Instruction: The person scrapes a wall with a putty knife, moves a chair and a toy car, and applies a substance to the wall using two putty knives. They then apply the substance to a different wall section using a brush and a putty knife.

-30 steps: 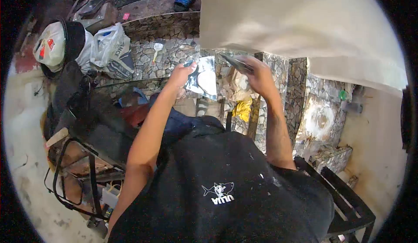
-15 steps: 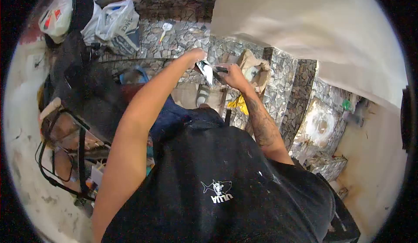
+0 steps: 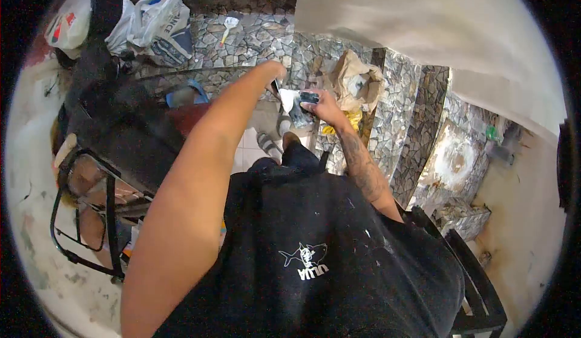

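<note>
My left hand [image 3: 275, 73] is closed around a metal putty knife, its blade seen nearly edge-on and its handle hidden by the fingers. A lump of white putty [image 3: 287, 98] sits at that blade, between my two hands. My right hand [image 3: 327, 108] grips a second, dark-handled putty knife [image 3: 301, 116], whose broad dark blade hangs downward close beside the putty. Just beyond the right hand, an open brown paper sack [image 3: 351, 93] with pale contents stands on the stone-patterned ledge. Something yellow [image 3: 352, 122] lies below the sack.
A paintbrush [image 3: 228, 30] lies on the stone-patterned surface [image 3: 254, 41] ahead. White plastic bags [image 3: 154, 20] stand at the upper left. A black metal frame [image 3: 111, 217] is at the left, near a blue object [image 3: 187, 93]. A white-smeared panel [image 3: 449, 164] is at the right.
The blade at my left hand has turned, now nearly edge-on with white putty showing. My right hand's knife has tilted, its broad blade now visible. The view has shifted slightly.
</note>
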Tool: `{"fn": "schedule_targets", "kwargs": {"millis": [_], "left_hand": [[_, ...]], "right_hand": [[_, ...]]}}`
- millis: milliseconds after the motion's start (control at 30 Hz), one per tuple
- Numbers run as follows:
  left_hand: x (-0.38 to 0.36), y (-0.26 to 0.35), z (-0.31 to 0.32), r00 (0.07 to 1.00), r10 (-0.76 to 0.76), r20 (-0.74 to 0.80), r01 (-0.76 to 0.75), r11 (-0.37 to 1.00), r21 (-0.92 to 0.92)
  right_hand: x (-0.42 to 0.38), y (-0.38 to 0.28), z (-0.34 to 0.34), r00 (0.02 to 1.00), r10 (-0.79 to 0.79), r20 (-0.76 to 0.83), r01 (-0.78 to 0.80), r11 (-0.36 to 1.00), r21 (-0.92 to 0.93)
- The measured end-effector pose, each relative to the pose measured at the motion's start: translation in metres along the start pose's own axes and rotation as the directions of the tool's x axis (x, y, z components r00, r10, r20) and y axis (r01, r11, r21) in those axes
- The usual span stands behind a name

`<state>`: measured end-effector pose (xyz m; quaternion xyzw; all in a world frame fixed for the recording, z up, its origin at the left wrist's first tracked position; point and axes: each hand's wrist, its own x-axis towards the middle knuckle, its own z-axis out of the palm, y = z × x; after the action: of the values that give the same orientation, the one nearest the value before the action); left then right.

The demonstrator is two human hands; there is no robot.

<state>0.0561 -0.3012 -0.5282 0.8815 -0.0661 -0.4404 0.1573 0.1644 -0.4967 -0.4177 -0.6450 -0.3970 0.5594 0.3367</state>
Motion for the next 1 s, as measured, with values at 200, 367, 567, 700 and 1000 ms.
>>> {"fn": "schedule_targets", "kwargs": {"millis": [200, 367, 567, 700, 1000], "left_hand": [[-0.028, 0.002, 0.037, 0.728, -0.682, 0.065, 0.257, 0.183, -0.949], [-0.161, 0.064, 0.043, 0.540, -0.827, -0.154, -0.636, -0.282, -0.718], [-0.285, 0.215, 0.020, 0.236, -0.965, -0.113, -0.972, -0.234, -0.033], [-0.302, 0.266, 0.027, 0.199, -0.976, -0.084, -0.979, -0.202, 0.026], [-0.335, 0.306, 0.064, 0.327, -0.929, -0.176, -0.933, -0.347, 0.099]], "right_hand": [[-0.028, -0.033, 0.007, 0.979, -0.082, 0.187, 0.060, 0.991, 0.121], [-0.085, -0.110, -0.007, 0.967, -0.123, -0.224, 0.209, 0.884, 0.419], [-0.126, -0.162, 0.043, 0.837, -0.296, -0.459, 0.470, 0.819, 0.329], [-0.146, -0.188, 0.103, 0.750, -0.640, -0.167, 0.648, 0.762, -0.011], [-0.194, -0.205, 0.148, 0.580, -0.730, 0.362, 0.697, 0.215, -0.684]]}}
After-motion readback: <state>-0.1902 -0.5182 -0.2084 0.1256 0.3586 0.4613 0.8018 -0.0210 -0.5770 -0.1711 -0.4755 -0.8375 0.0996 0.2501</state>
